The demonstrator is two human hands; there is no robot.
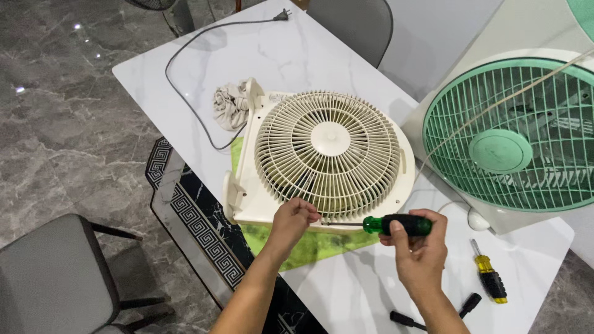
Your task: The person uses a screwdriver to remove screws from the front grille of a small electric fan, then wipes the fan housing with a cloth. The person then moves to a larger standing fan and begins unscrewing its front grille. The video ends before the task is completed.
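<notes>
While right hand grips green-handled screwdriver, left hand pinches (tip hidden) cream fan.

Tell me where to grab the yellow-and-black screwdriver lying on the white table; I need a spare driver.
Grip the yellow-and-black screwdriver by its thick black handle end, coming from above on the near side; it lies flat on the white marble table, metal tip pointing away, with free space around the handle.

We are seeing bright, even indoor light falling from overhead, glaring softly off the white marble table and throwing small highlights on the polished grey floor. Shadows are staying faint and short. Focus is holding sharp throughout, with slight wide-angle stretching at the edges.
</notes>
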